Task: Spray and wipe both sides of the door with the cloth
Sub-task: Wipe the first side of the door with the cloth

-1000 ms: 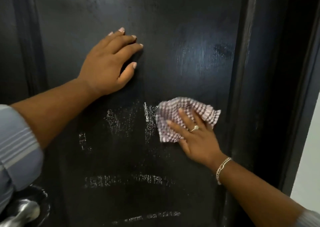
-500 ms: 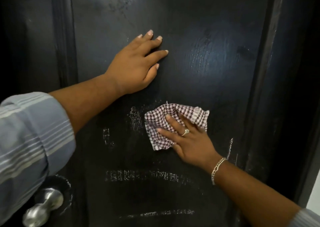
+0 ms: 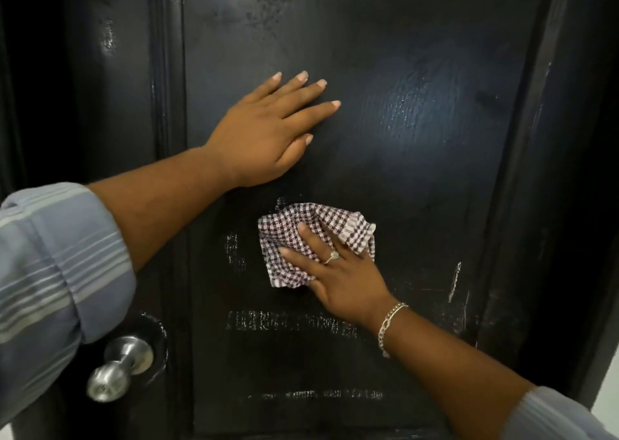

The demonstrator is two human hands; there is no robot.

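Checked cloth lies bunched flat against the black door, mid-panel, pinned under the right hand, fingers straight and spread over it. Left hand just above, flat on the door, fingers extended, holding nothing. Pale smear streaks below the cloth; silver knob at lower left.

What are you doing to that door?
A person is cleaning a black door. The right hand presses a checked cloth flat against the middle panel to wipe it. The left hand rests open on the door just above, steadying it. Whitish streaks show below the cloth, so that part looks not yet wiped clean. A silver doorknob sits at the lower left.
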